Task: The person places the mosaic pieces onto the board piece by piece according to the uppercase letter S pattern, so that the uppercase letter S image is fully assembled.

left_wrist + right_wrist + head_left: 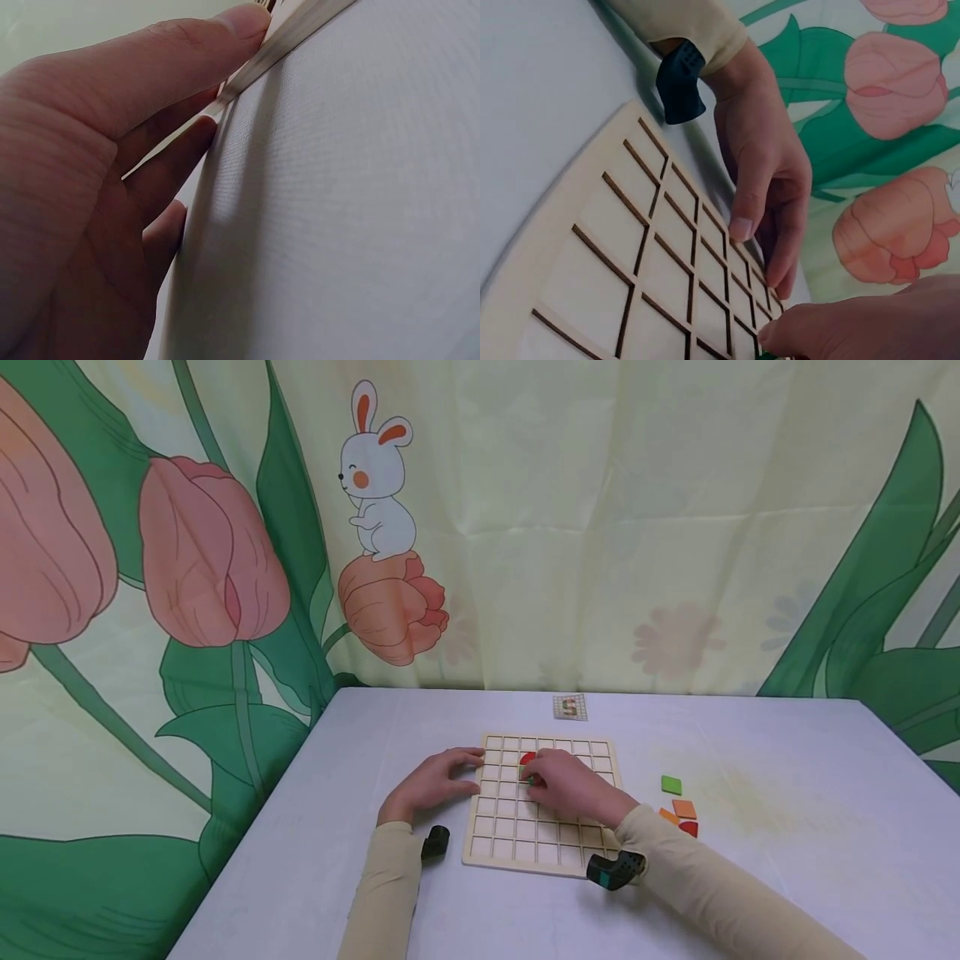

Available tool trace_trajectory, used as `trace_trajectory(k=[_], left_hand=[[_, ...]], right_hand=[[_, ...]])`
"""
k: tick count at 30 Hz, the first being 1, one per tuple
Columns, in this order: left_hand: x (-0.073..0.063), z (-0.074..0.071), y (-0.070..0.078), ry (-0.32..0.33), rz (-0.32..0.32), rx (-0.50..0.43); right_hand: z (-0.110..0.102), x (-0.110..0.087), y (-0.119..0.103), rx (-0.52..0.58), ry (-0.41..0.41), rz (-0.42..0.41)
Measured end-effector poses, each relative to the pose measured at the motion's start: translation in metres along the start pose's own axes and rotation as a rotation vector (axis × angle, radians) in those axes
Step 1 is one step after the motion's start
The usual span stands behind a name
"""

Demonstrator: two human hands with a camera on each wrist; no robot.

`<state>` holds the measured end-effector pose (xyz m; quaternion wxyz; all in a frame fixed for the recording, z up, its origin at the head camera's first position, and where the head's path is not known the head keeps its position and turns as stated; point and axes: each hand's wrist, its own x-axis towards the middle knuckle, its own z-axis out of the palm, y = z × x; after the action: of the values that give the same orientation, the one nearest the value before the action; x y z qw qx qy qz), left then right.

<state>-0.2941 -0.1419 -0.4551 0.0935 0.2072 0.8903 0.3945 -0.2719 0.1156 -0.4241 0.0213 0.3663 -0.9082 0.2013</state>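
A wooden grid board [504,829] with square cells lies on the white table. My left hand [433,783] rests its fingertips against the board's left edge; in the left wrist view the thumb [187,56] touches the rim. Over the upper middle of the grid, my right hand [573,783] pinches a small green piece [530,780] at the cells. Only a sliver of this green piece [767,356] shows in the right wrist view, so its shape is hidden. Just beyond those fingertips, a red piece [527,758] sits in a cell, partly covered by the hand.
Right of the board lie a green square tile [671,785], an orange square tile [684,809], another orange piece [667,816] and a red piece [688,829]. A small patterned card [570,707] lies behind the board. A printed curtain [540,527] hangs past the table's far edge.
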Motion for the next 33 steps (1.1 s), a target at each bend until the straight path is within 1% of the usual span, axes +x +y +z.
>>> trace_trajectory(k=[4, 7, 11, 15, 23, 27, 33], left_hand=[[0.0008, 0.0006, -0.0006, 0.0, 0.004, -0.001], [0.0014, 0.0003, -0.001, 0.0, 0.004, -0.001], [0.0016, 0.0005, -0.0013, -0.001, -0.001, -0.002], [0.0014, 0.0011, -0.0013, -0.002, -0.004, 0.008], [0.0011, 0.0006, -0.0015, -0.004, 0.002, 0.031], [0.0008, 0.0002, -0.0011, -0.004, 0.002, 0.029], [-0.0002, -0.0002, 0.0006, -0.003, 0.003, 0.001]], right_hand=[[0.0012, 0.003, 0.0021, 0.043, -0.031, 0.006], [0.0033, 0.0042, 0.0029, 0.068, -0.037, 0.006], [0.0037, 0.0024, 0.0029, 0.053, -0.023, 0.0], [0.0026, -0.0016, 0.0024, 0.045, -0.016, 0.015], [0.0019, -0.0037, 0.0029, 0.048, -0.036, 0.01], [0.0023, -0.0028, 0.0037, 0.058, -0.027, 0.025], [0.0046, -0.0015, 0.0052, 0.067, 0.004, 0.047]])
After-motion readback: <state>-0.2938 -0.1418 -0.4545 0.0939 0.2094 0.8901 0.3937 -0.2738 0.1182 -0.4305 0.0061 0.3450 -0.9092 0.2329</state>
